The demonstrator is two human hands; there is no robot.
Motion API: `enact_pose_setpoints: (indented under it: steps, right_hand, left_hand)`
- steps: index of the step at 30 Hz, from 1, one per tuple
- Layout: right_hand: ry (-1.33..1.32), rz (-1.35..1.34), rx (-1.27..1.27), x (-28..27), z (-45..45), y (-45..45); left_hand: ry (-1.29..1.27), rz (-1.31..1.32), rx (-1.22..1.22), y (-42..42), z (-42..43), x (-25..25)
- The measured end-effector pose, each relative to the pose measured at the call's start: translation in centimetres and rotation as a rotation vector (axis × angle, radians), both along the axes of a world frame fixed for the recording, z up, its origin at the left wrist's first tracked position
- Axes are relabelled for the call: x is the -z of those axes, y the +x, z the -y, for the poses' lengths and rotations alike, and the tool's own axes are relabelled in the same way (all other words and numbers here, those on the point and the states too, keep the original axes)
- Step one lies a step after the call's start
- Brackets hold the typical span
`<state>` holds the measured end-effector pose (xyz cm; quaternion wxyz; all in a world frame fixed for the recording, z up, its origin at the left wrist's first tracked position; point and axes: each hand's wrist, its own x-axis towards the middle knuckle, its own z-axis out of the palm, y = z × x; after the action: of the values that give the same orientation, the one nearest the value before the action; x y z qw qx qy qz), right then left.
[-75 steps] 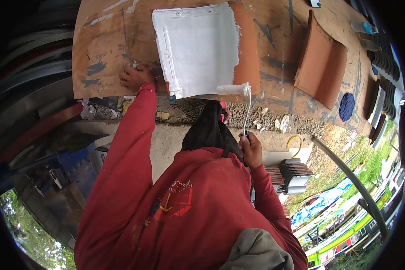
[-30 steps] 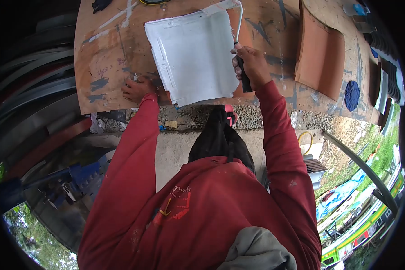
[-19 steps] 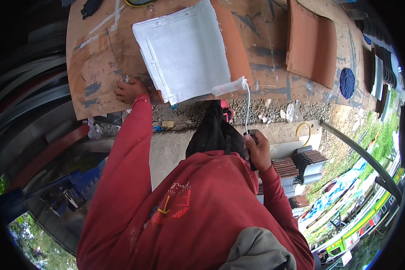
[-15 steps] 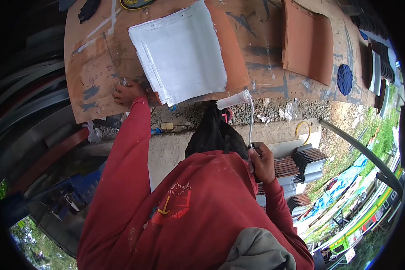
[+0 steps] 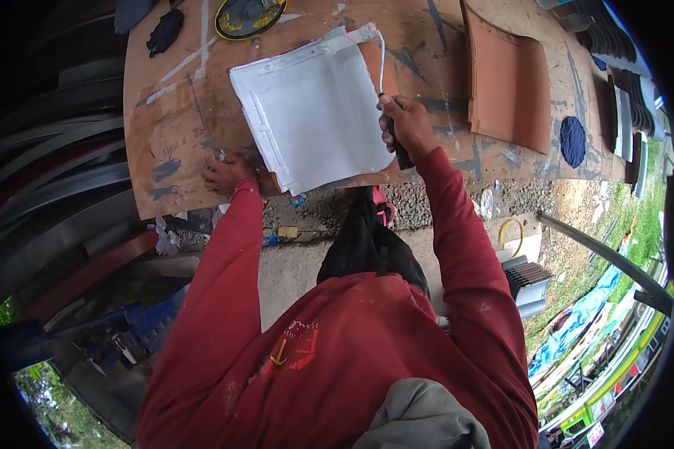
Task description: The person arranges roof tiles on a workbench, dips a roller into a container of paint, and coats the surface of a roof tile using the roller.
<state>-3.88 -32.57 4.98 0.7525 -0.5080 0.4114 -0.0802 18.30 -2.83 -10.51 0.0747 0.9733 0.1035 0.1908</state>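
A roof tile (image 5: 314, 120) coated in white paint lies on the wooden table, with bare orange clay showing along its right edge. My right hand (image 5: 408, 127) is closed around the dark handle of a paint roller (image 5: 350, 39). The roller's white sleeve rests across the tile's far right corner, and its bent metal rod runs down to my grip. On the tabletop, just left of the tile's near corner, my left hand (image 5: 228, 176) has its fingers curled. Something small and pale shows at those fingertips; I cannot make out what it is.
An unpainted clay tile (image 5: 509, 86) lies to the right, beside a dark blue round pad (image 5: 573, 142). At the far edge sits a round paint container (image 5: 249, 16), with a dark cloth (image 5: 165, 33) to its left. Stacked tiles (image 5: 528, 284) stand below the table's right side.
My right hand has moved up from beside my body to over the table, taking the roller from below the tile's near edge to its far right corner. My left hand stays beside the tile.
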Motion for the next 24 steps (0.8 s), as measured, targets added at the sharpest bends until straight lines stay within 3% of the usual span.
enact_pose_setpoints:
  steps: [5, 18, 24]
  right_hand:
    - [-0.009, -0.016, -0.05, 0.1, 2.4, 3.0]
    - [0.017, -0.262, -0.043, -1.9, -13.3, -24.7]
    - [-0.006, -0.268, -0.013, -3.5, -13.4, -25.4]
  left_hand:
    - [-0.007, 0.018, 0.001, 0.2, 0.0, 0.1]
    - [0.035, 0.043, -0.002, 0.4, -0.3, 1.3]
    - [0.037, 0.049, -0.01, 0.2, 0.1, 0.8]
